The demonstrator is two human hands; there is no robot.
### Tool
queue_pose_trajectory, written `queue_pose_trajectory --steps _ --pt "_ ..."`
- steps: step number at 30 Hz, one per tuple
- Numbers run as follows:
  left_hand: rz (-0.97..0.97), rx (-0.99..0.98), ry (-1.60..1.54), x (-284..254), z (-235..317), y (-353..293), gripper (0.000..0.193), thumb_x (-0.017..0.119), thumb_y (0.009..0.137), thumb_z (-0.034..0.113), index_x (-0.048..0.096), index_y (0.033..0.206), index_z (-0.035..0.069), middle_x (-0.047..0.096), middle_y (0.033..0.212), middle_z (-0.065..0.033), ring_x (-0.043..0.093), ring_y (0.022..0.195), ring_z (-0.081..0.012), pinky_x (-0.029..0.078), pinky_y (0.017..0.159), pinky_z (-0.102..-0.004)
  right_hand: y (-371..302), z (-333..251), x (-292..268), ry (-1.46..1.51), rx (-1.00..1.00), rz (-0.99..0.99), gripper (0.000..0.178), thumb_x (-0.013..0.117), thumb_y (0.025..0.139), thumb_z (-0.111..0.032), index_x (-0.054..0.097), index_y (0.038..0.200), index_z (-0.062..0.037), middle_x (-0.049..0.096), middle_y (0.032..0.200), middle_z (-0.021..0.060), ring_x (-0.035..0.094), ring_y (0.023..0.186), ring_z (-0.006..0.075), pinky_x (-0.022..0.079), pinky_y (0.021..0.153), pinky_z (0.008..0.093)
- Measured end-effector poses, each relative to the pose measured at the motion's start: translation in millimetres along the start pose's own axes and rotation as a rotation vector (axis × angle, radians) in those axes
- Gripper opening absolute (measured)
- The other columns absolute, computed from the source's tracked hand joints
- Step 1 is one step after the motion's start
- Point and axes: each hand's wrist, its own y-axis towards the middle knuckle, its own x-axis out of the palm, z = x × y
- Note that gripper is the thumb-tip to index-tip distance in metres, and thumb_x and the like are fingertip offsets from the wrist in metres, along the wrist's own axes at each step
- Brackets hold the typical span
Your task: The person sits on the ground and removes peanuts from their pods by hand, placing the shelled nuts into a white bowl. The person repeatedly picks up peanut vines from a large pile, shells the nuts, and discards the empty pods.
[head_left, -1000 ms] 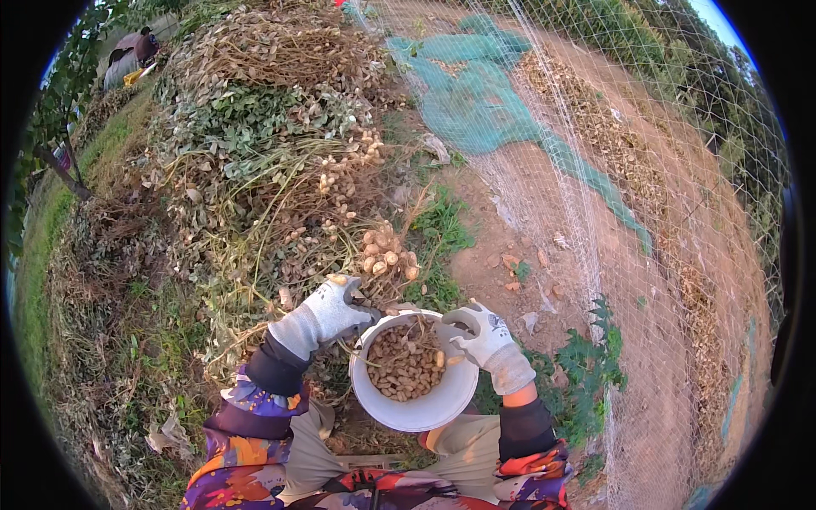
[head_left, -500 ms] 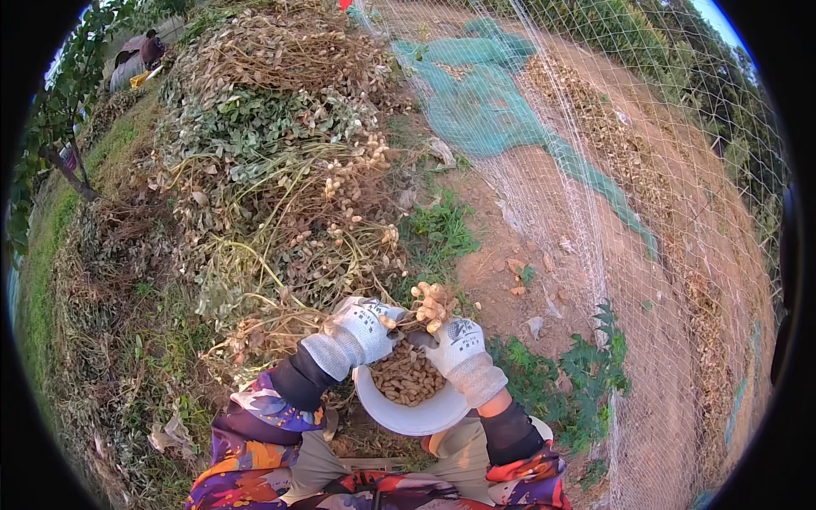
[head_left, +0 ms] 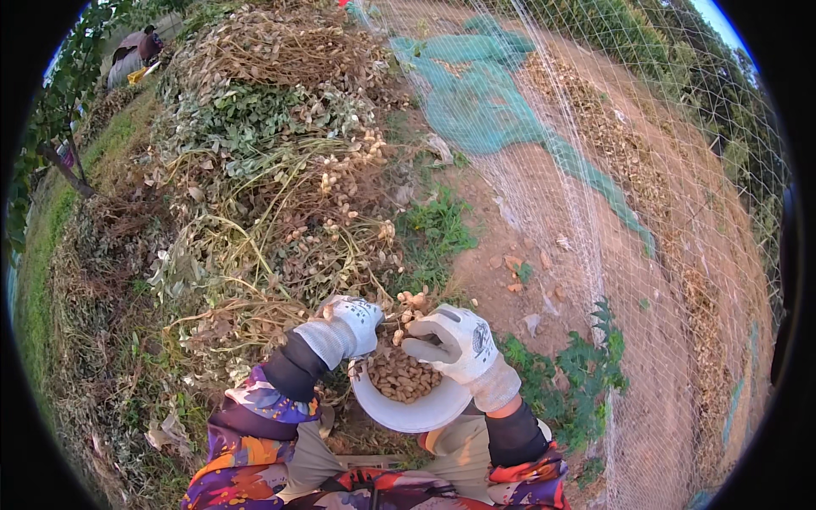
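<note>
My left hand (head_left: 351, 325), in a white and grey work glove, is closed round the stems of a peanut plant (head_left: 246, 313) that trails off to the left. A cluster of peanuts (head_left: 411, 303) sticks out from the stems between my hands. My right hand (head_left: 459, 342), gloved the same way, curves beside that cluster with a gap between thumb and fingers; nothing shows in it. Below both hands, between my legs, stands a white bucket (head_left: 414, 418). Loose peanuts in their shells (head_left: 403, 376) lie inside it.
A long heap of pulled peanut plants (head_left: 280, 170) stretches ahead and left. On the right hangs a white mesh net (head_left: 586, 204), with green netting (head_left: 484, 110) on the soil behind it. A leafy green plant (head_left: 578, 374) grows right of the bucket. Another person (head_left: 150, 47) is far left.
My right hand has opened and moved slightly right, off the peanut cluster. Fewer peanuts show in the cluster. My left hand has shifted slightly left with the stems.
</note>
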Motion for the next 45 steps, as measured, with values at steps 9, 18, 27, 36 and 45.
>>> queue_pose_trajectory --steps 9,18,27,36,45 --pt "-0.231 0.255 -0.051 2 0 -3 0.043 0.066 0.065 0.025 0.061 0.101 0.003 0.064 0.089 -0.0186 0.062 0.085 -0.0333 0.048 0.073 -0.0413 0 34 28 -0.163 -0.191 -0.23 0.081 0.073 0.066 -0.036 0.035 0.135 -0.0149 0.045 0.125 0.0154 0.045 0.115 0.033 0.037 0.096 0.0426" --pt "-0.22 0.466 -0.065 24 1 3 0.053 0.076 0.057 0.037 0.061 0.095 0.004 0.064 0.087 -0.0158 0.062 0.084 -0.0318 0.049 0.073 -0.0402 -9 36 25 0.31 -0.03 -0.379 0.043 0.064 0.075 -0.024 0.053 0.112 -0.0049 0.058 0.105 0.013 0.055 0.1 0.0273 0.043 0.086 0.0353" --pt "0.228 0.348 0.146 20 2 -8 0.066 0.071 0.06 0.028 0.047 0.119 0.008 0.052 0.11 -0.0122 0.046 0.109 -0.0291 0.027 0.1 -0.0451 -2 31 29 0.792 0.432 -0.081 0.021 0.059 0.083 -0.013 0.057 0.1 0.0 0.053 0.087 -0.0021 0.045 0.08 0.0048 0.04 0.072 0.0209" --pt "0.746 0.42 0.141 11 4 -10 0.054 0.07 0.056 0.026 0.055 0.106 0.01 0.056 0.087 -0.0069 0.053 0.087 -0.0274 0.038 0.085 -0.0406 -4 21 13 0.97 0.305 0.026 0.027 0.057 0.088 -0.023 0.054 0.106 -0.0024 0.052 0.096 -0.001 0.047 0.089 0.0066 0.039 0.081 0.0224" --pt "0.744 0.527 0.051 11 -4 -11 0.041 0.068 0.057 0.021 0.059 0.096 0.013 0.056 0.1 -0.0062 0.053 0.093 -0.0268 0.041 0.081 -0.039 -3 18 -1 0.94 0.25 -0.13 0.03 0.061 0.083 -0.027 0.053 0.102 -0.0053 0.049 0.095 -0.0013 0.045 0.088 0.008 0.038 0.081 0.0236"
